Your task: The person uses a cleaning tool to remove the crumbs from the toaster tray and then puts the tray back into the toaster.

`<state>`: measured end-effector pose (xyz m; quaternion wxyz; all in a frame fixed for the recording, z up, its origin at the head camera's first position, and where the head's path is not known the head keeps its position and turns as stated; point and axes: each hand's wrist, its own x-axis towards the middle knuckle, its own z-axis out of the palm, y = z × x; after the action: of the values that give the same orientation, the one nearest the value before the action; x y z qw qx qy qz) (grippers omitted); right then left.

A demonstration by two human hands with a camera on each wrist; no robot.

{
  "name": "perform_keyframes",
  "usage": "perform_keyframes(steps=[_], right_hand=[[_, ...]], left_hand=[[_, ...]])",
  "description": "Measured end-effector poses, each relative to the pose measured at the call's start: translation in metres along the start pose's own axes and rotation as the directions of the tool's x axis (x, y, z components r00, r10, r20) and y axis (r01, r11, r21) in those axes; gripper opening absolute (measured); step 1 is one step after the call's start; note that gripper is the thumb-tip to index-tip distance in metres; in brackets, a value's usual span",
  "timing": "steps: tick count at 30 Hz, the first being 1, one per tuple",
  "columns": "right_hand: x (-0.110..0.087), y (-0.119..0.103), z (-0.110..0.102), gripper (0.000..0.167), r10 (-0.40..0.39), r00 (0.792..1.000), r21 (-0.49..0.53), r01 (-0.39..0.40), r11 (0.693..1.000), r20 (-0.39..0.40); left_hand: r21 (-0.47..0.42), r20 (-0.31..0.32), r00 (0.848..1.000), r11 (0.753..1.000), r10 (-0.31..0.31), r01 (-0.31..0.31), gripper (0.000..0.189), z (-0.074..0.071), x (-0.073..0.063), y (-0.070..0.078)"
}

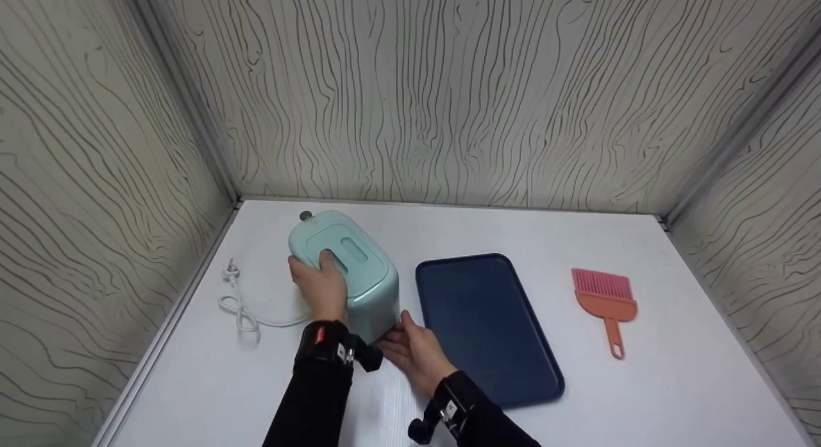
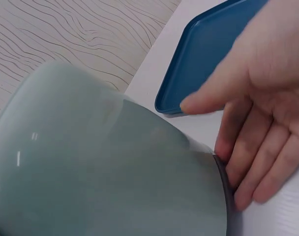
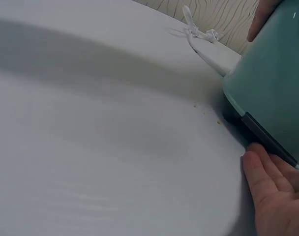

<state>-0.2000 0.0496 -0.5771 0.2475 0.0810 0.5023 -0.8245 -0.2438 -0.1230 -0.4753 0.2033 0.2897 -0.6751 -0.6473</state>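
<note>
A mint-green two-slot toaster [image 1: 369, 267] is on the left half of the white table. My left hand [image 1: 322, 292] grips it from the left, thumb on top by a slot and fingers down the far-left side, largely hidden. At its near bottom edge, my right hand [image 1: 418, 357] touches the dark base strip [image 3: 268, 140] with nearly straight fingers, thumb held apart. In the right wrist view, a shadowed gap shows under that edge, and a few small crumbs [image 3: 219, 122] lie on the table beside it.
A navy tray [image 1: 490, 331] lies right of the toaster. Farther right is a small orange brush [image 1: 603, 304] with pink bristles. The toaster's white cord [image 1: 272, 322] runs left, looped and tied. Patterned panels [image 1: 410, 101] wall the table's back and sides.
</note>
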Motion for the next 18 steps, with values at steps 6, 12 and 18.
perform_keyframes(steps=[6, 12, 18], right_hand=[[0.0034, 0.0079, 0.0058, 0.072, -0.002, 0.999, 0.038, 0.001, 0.999, 0.04], [0.0048, 0.0113, 0.0058, 0.068, -0.005, 0.998, 0.047, 0.002, 0.999, 0.062], [0.0059, 0.0104, 0.0027, 0.068, 0.005, 0.998, 0.032, -0.008, 0.999, 0.064]], left_hand=[[-0.007, -0.035, 0.999, 1.0, -0.013, 0.012, 0.072, 0.0026, -0.0012, -0.0014], [0.013, -0.044, 0.999, 1.0, -0.019, 0.02, 0.072, 0.0028, -0.0026, 0.0], [0.048, -0.028, 1.0, 0.999, -0.009, 0.01, 0.073, 0.0031, -0.0016, -0.001]])
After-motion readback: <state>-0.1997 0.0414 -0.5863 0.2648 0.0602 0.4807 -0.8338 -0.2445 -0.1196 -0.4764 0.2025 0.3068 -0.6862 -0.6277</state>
